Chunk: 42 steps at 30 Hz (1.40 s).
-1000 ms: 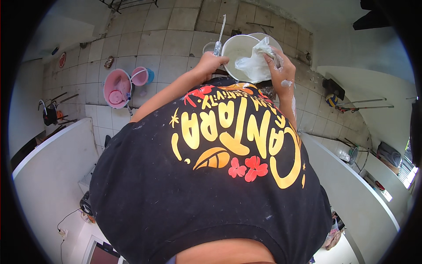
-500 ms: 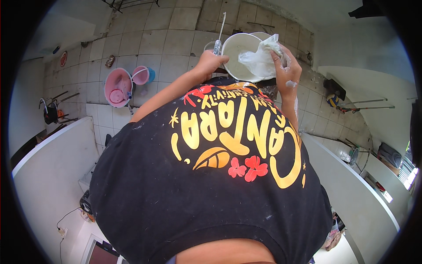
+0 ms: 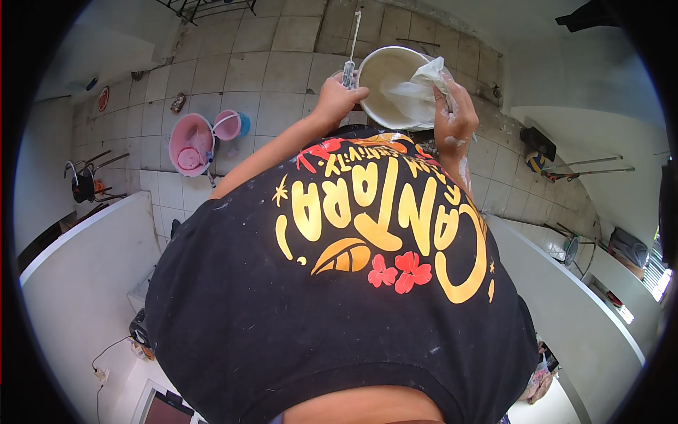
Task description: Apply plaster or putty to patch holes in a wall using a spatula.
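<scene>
My left hand (image 3: 337, 100) is closed around the speckled handle of a thin, long tool (image 3: 349, 73) that points upward, beside the left rim of a white bucket (image 3: 385, 65). The bucket has a pale, whitish inside; what exactly is in it I cannot make out. My right hand (image 3: 453, 113), smeared with white, grips a crumpled white plastic bag (image 3: 429, 76) at the bucket's right side, with the bag hanging over the opening. Some of the right fingers are hidden by the bag. My dark printed shirt fills the lower middle of the view.
A pink tub (image 3: 180, 131) and a smaller pink bucket (image 3: 226, 126) by a blue one stand on the tiled floor (image 3: 240, 71) at left. Metal chairs (image 3: 85, 184), low white partitions (image 3: 92, 268) on both sides, and a ball (image 3: 534, 161) beside metal poles at right.
The white bucket has shifted slightly away from my body. My right hand and the bag have moved a little over the last second; my left hand keeps its grip on the tool.
</scene>
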Available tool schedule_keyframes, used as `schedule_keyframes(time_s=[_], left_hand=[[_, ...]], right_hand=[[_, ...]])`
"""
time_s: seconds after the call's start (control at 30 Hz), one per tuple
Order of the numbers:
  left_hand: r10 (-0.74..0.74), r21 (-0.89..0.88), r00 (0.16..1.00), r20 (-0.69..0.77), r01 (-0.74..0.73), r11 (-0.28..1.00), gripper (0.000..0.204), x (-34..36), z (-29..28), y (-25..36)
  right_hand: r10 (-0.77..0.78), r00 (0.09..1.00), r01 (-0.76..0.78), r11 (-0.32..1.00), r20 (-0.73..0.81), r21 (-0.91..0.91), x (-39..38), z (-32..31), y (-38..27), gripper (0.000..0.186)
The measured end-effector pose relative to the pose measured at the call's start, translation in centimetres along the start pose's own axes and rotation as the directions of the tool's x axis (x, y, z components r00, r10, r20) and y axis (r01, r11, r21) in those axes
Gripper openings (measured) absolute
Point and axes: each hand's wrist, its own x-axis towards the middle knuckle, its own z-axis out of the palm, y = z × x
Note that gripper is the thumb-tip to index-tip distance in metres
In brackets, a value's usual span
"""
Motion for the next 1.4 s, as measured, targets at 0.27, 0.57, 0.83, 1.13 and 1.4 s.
schedule_keyframes(time_s=[0.27, 0.57, 0.83, 1.13, 1.4], left_hand=[[-0.031, -0.031, 0.999, 0.015, 0.032, 0.999, 0.040, -0.2, 0.1, 0.3], [-0.008, -0.048, 1.000, 0.012, 0.009, 0.999, 0.047, 0.0, -0.2, -0.2], [0.013, -0.007, 1.000, 0.014, -0.013, 1.000, 0.045, 0.3, -0.2, -0.3], [-0.024, -0.022, 1.000, 0.008, 0.024, 0.999, 0.042, 0.5, -0.3, -0.2], [-0.003, -0.031, 1.000, -0.020, 0.003, 1.000, 0.032, 0.2, 0.0, 0.7]], right_hand=[[-0.023, 0.998, 0.018, 0.998, -0.066, -0.067, -0.2, 0.3, 0.4, 0.032], [-0.107, 0.987, 0.097, 0.992, -0.120, -0.086, -0.5, 0.3, 0.6, 0.033], [0.017, 1.000, -0.015, 0.997, 0.024, -0.071, -0.5, 0.2, -0.1, 0.030], [0.031, 0.992, -0.044, 0.994, -0.125, -0.100, -0.4, 0.0, 0.9, 0.026], [0.533, 0.826, -0.484, 0.838, -0.183, 0.252, -2.0, 0.5, 4.2, 0.025]])
